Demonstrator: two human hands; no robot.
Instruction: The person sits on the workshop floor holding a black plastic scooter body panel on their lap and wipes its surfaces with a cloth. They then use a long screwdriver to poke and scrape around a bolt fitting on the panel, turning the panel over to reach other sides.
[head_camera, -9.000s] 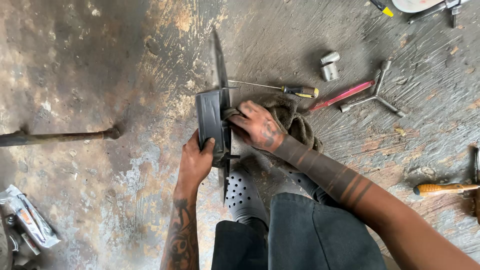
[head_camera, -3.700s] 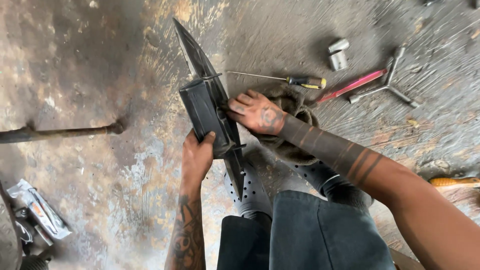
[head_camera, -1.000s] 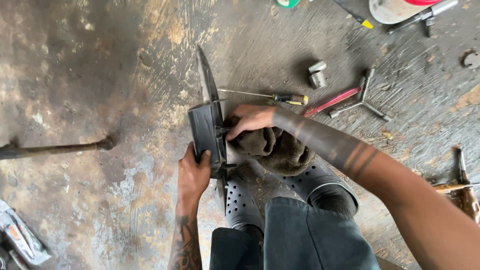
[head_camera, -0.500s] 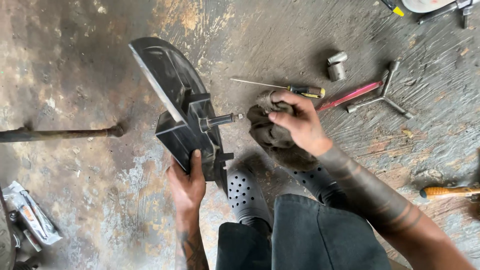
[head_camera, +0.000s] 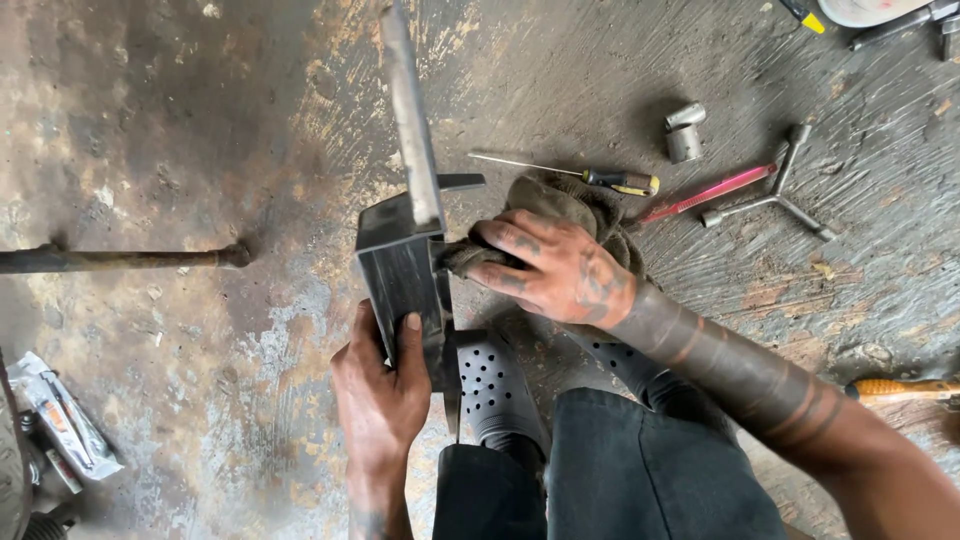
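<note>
I hold the dark steel bracket with its long flat blade-like plate (head_camera: 400, 262) upright on the stained concrete floor (head_camera: 200, 130), just in front of my grey perforated clog (head_camera: 495, 385). My left hand (head_camera: 385, 385) is clenched around the lower body of the bracket, thumb on its face, steadying it. My right hand (head_camera: 560, 270) grasps a grimy brown rag (head_camera: 560, 205) and presses a bunched corner of it against the bracket's right side, beside the short stud that sticks out near the top. I judge the wiping to be under way and not finished: the face under my thumb looks dull and fairly clean, while the long plate running up and away is streaked, and the far side I cannot see. Near the rag lie a slim screwdriver with a black and yellow handle (head_camera: 590, 178), a red-handled tool (head_camera: 705, 193), a three-armed metal wrench (head_camera: 775, 195) and a small metal socket (head_camera: 684, 135), all apart from my hands. A rusty rod (head_camera: 120, 259) lies well to the left, a crumpled packet (head_camera: 60, 425) at the lower left. Nothing blocks the bracket; only my own clog crowds its foot.
</note>
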